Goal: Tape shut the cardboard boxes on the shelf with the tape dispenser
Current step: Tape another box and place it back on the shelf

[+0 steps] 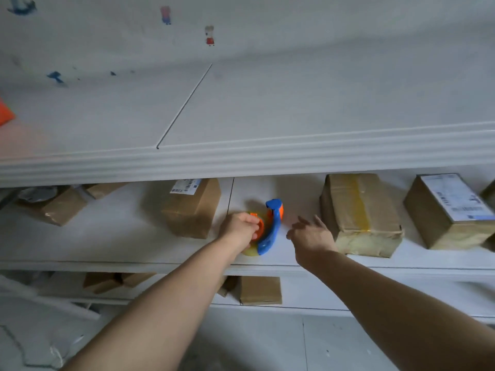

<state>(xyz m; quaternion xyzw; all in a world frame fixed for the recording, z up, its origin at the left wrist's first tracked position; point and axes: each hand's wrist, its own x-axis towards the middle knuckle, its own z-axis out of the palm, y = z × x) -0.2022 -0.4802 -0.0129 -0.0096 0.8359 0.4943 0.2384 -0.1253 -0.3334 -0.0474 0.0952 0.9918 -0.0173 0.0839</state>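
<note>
Cardboard box [191, 207] with a label stands on the middle shelf [134, 253], just left of the left hand [239, 227], whose fingers curl round the tape dispenser [270, 226] lying there, probably to lift it. Further right the right hand [310, 234] hovers empty, fingers spread, near a yellow-taped box [359, 212], perhaps ready to steady it.

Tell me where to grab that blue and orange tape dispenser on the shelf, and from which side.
Probably the curved blue handle, coming from the right: the tape dispenser lies on the shelf with that arc bowing rightward, exposed. The left hand grips its orange roll side, and the open right hand hovers beside the handle.
</note>
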